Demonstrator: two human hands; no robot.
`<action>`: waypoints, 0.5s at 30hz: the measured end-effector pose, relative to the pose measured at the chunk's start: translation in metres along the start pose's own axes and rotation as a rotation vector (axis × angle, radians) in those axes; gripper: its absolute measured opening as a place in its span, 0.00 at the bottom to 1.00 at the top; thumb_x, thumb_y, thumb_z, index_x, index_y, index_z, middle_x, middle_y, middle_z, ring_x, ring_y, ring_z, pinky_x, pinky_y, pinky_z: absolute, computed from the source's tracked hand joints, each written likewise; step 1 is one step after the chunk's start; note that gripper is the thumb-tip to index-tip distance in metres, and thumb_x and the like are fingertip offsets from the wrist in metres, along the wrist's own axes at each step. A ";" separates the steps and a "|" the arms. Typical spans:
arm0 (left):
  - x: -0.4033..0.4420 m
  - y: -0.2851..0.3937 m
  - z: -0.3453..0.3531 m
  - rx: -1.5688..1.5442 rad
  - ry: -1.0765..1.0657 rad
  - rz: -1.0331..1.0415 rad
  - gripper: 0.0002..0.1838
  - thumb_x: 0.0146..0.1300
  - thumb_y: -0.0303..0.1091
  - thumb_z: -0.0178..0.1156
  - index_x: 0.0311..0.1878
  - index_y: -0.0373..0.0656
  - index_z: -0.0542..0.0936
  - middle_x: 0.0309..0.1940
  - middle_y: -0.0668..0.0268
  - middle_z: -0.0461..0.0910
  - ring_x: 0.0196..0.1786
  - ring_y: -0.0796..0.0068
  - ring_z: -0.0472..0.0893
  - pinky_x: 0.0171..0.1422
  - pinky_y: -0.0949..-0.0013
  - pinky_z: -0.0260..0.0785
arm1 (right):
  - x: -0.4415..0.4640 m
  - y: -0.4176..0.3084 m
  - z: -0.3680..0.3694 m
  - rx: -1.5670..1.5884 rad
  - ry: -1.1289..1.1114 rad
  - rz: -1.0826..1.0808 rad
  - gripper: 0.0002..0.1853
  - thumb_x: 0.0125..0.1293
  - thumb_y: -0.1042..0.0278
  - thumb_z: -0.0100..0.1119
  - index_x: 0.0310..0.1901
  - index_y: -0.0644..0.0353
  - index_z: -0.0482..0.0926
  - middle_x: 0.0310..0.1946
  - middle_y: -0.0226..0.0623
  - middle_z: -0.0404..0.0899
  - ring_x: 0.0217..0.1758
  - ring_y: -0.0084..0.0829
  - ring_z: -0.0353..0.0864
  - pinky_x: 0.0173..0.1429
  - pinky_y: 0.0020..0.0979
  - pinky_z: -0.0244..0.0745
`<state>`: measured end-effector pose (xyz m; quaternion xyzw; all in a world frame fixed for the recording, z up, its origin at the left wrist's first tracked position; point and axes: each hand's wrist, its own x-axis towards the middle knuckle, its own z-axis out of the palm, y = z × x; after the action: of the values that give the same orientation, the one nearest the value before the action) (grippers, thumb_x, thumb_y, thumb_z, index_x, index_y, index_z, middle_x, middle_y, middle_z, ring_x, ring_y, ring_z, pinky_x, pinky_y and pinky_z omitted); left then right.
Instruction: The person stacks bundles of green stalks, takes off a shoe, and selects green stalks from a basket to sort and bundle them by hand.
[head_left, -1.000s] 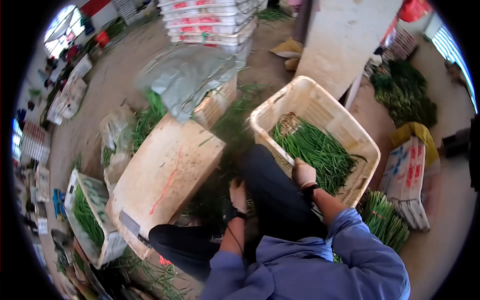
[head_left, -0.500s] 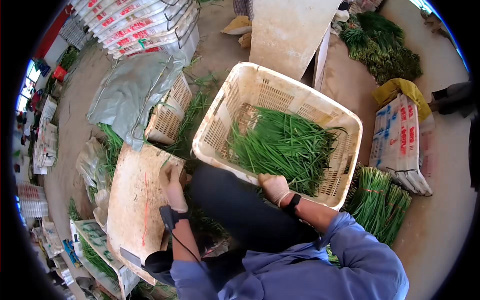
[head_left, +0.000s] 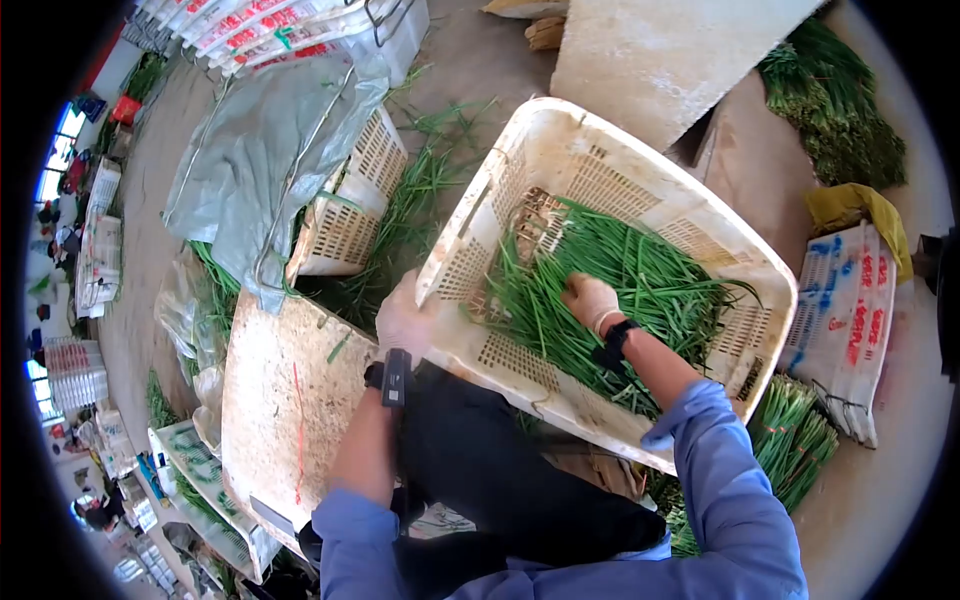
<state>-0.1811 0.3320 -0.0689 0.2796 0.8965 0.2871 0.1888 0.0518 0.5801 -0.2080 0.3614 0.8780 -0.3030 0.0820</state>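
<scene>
A large cream plastic basket (head_left: 690, 190) stands tilted in the view before me, with loose green stalks (head_left: 650, 260) on its bottom. My right hand (head_left: 592, 300), gloved, is down inside it with fingers closed on some of the stalks. At the basket's near left corner is my left hand (head_left: 404, 318), also gloved, its fingers wrapped over the rim. Just below that hand lies the stained pale board (head_left: 265, 390) with a red line on it.
A grey-green sheet (head_left: 240, 170) covers a second crate (head_left: 340, 235) at the left. Stacked white crates (head_left: 290, 30) rise behind it. Tied green bundles (head_left: 790, 430) and a white box (head_left: 840, 310) stand at the right. My dark-trousered leg (head_left: 500, 470) is against the basket.
My right hand has gone from the basket's near rim into the stalks. My left hand has moved from above the board to the rim. The basket appears more turned.
</scene>
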 end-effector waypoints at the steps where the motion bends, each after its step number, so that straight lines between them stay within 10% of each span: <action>1: 0.002 -0.001 0.002 0.022 0.012 0.002 0.21 0.68 0.33 0.67 0.63 0.38 0.80 0.48 0.48 0.88 0.52 0.48 0.88 0.56 0.56 0.79 | 0.019 0.008 0.017 -0.007 0.063 0.002 0.19 0.66 0.50 0.68 0.51 0.55 0.84 0.45 0.48 0.88 0.50 0.53 0.87 0.55 0.50 0.82; 9: 0.015 -0.014 0.008 -0.026 0.059 0.014 0.19 0.67 0.31 0.67 0.59 0.37 0.81 0.45 0.47 0.88 0.49 0.44 0.88 0.53 0.54 0.79 | 0.099 0.004 0.068 -0.304 -0.037 0.081 0.33 0.61 0.44 0.77 0.58 0.60 0.80 0.52 0.44 0.86 0.58 0.47 0.84 0.60 0.46 0.81; 15: 0.026 -0.013 0.001 -0.023 0.020 -0.012 0.18 0.67 0.31 0.68 0.59 0.37 0.82 0.45 0.48 0.88 0.49 0.46 0.88 0.53 0.55 0.79 | 0.121 0.039 0.075 0.281 -0.077 0.118 0.28 0.61 0.60 0.71 0.62 0.65 0.84 0.53 0.50 0.89 0.58 0.48 0.88 0.63 0.41 0.81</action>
<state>-0.2056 0.3393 -0.0823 0.2694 0.8967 0.2988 0.1848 -0.0148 0.6282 -0.3304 0.4083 0.8003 -0.4313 0.0818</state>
